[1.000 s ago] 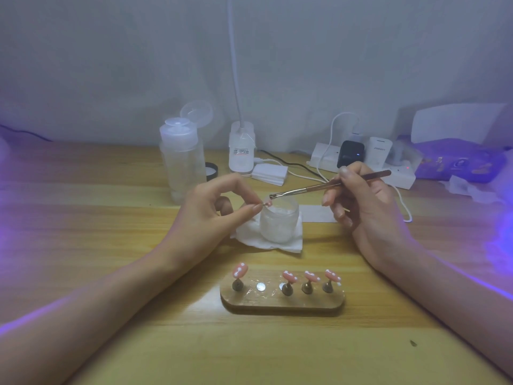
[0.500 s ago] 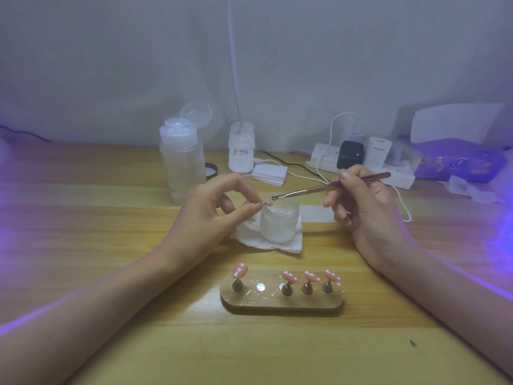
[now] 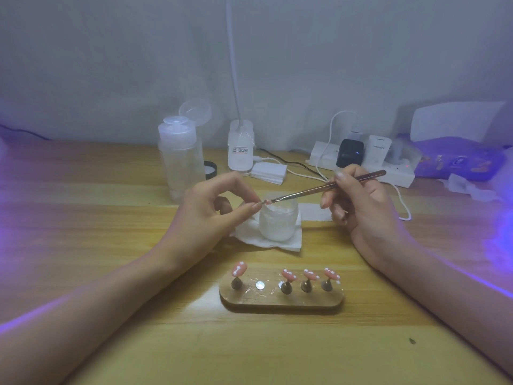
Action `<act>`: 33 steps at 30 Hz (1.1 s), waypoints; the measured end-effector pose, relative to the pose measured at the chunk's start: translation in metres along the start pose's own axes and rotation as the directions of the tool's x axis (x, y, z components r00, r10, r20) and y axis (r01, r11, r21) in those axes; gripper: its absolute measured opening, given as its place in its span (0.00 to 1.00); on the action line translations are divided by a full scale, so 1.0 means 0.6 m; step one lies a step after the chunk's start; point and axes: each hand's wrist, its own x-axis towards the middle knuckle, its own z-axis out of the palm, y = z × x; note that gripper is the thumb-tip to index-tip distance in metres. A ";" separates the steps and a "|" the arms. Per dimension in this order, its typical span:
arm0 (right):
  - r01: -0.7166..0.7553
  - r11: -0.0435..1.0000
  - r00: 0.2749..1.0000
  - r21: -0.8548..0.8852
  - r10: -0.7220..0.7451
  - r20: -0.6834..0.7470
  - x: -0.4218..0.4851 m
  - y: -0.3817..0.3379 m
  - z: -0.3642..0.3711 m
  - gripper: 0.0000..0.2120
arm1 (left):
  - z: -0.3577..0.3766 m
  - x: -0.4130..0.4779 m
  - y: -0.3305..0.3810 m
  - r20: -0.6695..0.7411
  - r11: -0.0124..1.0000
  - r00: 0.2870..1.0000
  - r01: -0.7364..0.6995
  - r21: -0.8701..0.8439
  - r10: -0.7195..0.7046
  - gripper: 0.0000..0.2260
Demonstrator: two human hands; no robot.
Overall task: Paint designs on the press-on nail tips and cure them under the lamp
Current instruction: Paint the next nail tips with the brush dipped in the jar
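Pink nail tip (image 3: 265, 202) sits pinched between thumb and forefinger of my left hand (image 3: 211, 209), held just above the rim of the frosted jar (image 3: 278, 223) at the centre of the desk. My right hand (image 3: 358, 209) grips the slim metal tool (image 3: 327, 187) like a pen, its point touching the tip from 3 o'clock. Against a second ago almost nothing has shifted: both hands keep the same pose and the point has barely crept along the tip. I read that as fine work on this one design still under way, not a move toward curing.

At 6 o'clock from the jar, the wooden stand (image 3: 280, 301) carries four painted tips (image 3: 289, 275) with white dots on pegs, plus one empty seat (image 3: 259, 285), where I judge the held tip belongs. A tissue (image 3: 288, 243) lies under the jar. A pump bottle (image 3: 180, 165) with its cap flipped open stands at 10 o'clock, a power strip (image 3: 399, 173) at 2 o'clock, and a white cable (image 3: 404, 209) trails just beyond my right hand. Violet light spills in from 3 o'clock; the lamp itself is out of view. Nothing blocks the way down to the stand, but the jar sits right under the work, and a slip could drop the tip into it.
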 end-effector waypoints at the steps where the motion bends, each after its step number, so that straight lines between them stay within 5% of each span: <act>1: -0.001 1.000 1.000 0.014 0.001 -0.008 0.000 0.000 -0.001 0.12 | 0.001 0.000 0.000 0.001 1.000 1.000 -0.001 0.000 0.001 0.05; 33: 0.029 0.999 1.000 -0.045 -0.030 -0.001 0.000 0.003 0.000 0.13 | 0.000 -0.001 0.003 0.005 1.000 1.000 0.009 -0.008 -0.009 0.05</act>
